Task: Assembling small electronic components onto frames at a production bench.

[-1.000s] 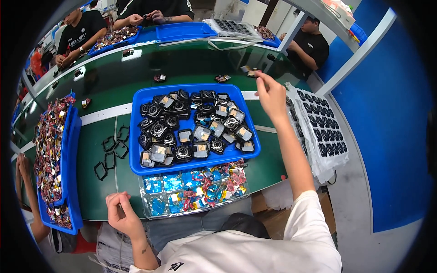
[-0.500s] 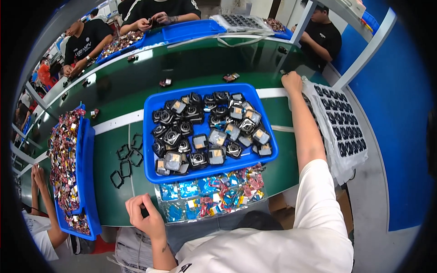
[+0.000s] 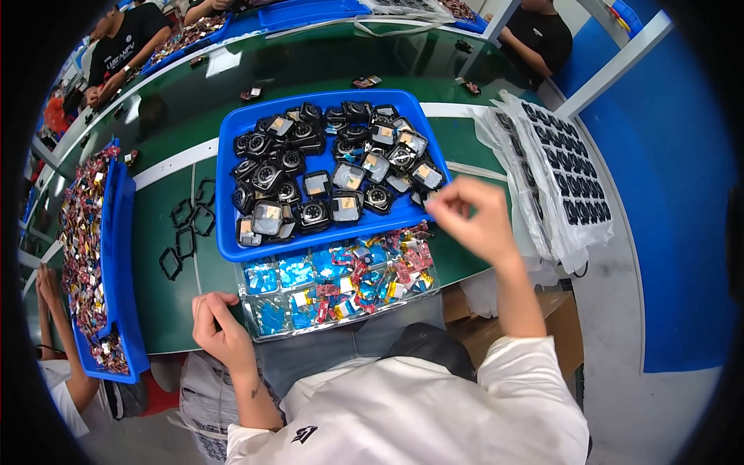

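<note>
My right hand (image 3: 474,221) hovers at the front right corner of the blue tray (image 3: 325,242), thumb and fingers bent together; no part shows in them. Inside the tray lie many black smartwatch cases (image 3: 314,215), some with round sensor backs up, others showing grey inner modules. My left hand (image 3: 221,327) rests loosely curled beside the left edge of a clear compartment tray (image 3: 271,335), with nothing visible in its fingers. That tray holds blue-filmed pieces (image 3: 296,270) and small red circuit boards with flex cables (image 3: 360,283), partly under the blue tray's front rim.
Several black frames (image 3: 184,242) lie left of the tray. A long blue bin (image 3: 120,263) heaped with circuit boards stands further left. Loose boards (image 3: 467,85) dot the green belt. White-wrapped trays of black parts (image 3: 573,174) stand at right. Other people work across the belt.
My right hand has drawn back from the far right of the belt to the tray's front right corner; a small board lies where it was. My left hand has shifted slightly. The view has tilted.
</note>
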{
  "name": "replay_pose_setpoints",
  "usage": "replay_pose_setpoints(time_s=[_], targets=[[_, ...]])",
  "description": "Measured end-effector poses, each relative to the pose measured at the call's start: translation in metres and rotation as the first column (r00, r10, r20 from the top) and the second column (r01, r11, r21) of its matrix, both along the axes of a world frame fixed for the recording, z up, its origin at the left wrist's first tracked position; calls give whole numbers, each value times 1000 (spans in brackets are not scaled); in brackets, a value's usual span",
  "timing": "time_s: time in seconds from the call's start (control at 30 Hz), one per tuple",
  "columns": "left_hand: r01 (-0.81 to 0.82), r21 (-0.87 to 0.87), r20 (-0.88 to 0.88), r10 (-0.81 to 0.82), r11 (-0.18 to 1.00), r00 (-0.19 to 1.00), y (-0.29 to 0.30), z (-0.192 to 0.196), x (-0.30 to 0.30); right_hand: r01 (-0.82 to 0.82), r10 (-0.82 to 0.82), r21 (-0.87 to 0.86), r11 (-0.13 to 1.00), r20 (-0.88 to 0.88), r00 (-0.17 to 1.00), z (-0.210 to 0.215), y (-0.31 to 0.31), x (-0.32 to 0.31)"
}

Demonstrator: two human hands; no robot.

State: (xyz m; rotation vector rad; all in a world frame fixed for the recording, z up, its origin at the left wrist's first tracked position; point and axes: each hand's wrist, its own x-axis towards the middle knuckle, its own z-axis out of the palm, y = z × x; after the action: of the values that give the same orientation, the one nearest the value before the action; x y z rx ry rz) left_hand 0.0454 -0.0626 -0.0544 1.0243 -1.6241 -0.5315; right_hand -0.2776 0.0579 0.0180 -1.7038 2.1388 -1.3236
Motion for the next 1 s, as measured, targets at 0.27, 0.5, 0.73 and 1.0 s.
replay_pose_setpoints(time_s=[0.27,0.5,0.73,1.0], targets=[[117,-20,-59,-118,993,991,6,1,1,106,-124,-150,983,-117,985,-35,27,33],[248,-33,-1,-248,968,969,34,16,-13,115,-115,-189,975,15,993,-33,27,46],[299,-14,45,-298,954,953,41,14,-21,255,-259,-105,961,-33,965,-46,28,51],[311,-117,-15,-315,943,949,45,4,-22,107,-94,-181,978,77,993,-42,24,41]])
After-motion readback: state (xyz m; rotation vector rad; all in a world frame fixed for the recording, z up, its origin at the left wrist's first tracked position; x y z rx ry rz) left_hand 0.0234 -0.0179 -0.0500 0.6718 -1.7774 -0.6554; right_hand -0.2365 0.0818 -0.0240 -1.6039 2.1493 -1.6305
